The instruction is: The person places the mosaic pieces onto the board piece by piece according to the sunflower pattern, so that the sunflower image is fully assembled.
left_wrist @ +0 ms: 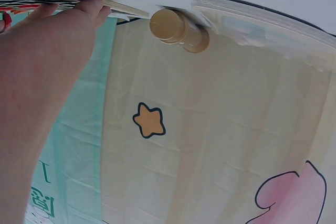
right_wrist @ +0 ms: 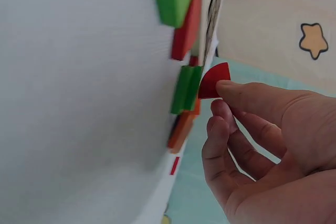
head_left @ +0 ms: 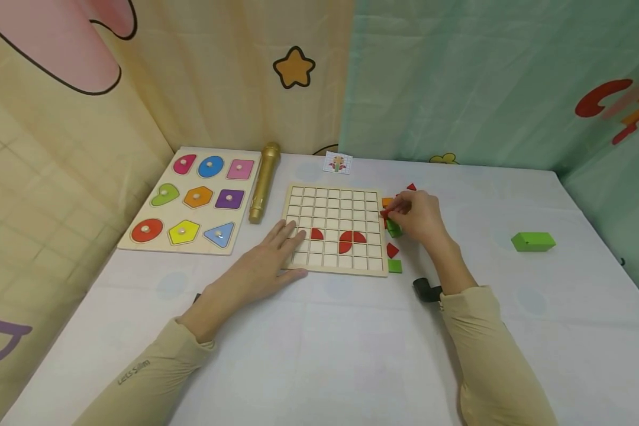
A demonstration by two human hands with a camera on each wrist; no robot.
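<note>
A wooden grid board point(head_left: 332, 273) lies on the white table, with several red quarter-circle pieces point(head_left: 345, 236) set in its cells. My left hand point(head_left: 261, 260) rests with its fingers spread over the board's left edge. In the right wrist view, my right hand point(right_wrist: 262, 135) pinches a red quarter-circle piece point(right_wrist: 214, 81) between thumb and fingertips. The head view has that hand just off the board's right edge, above a scatter of loose pieces. Among these are a green square point(head_left: 394, 266), a red piece point(head_left: 392, 250) and an orange piece point(head_left: 387, 202).
A shape puzzle board point(head_left: 170, 239) with knobbed pieces lies at the left, beside a gold cylinder point(head_left: 264, 183). Behind the grid stands a small picture card point(head_left: 337, 163). A green block point(head_left: 533, 241) sits far right. Patterned curtains point(head_left: 431, 77) border the table.
</note>
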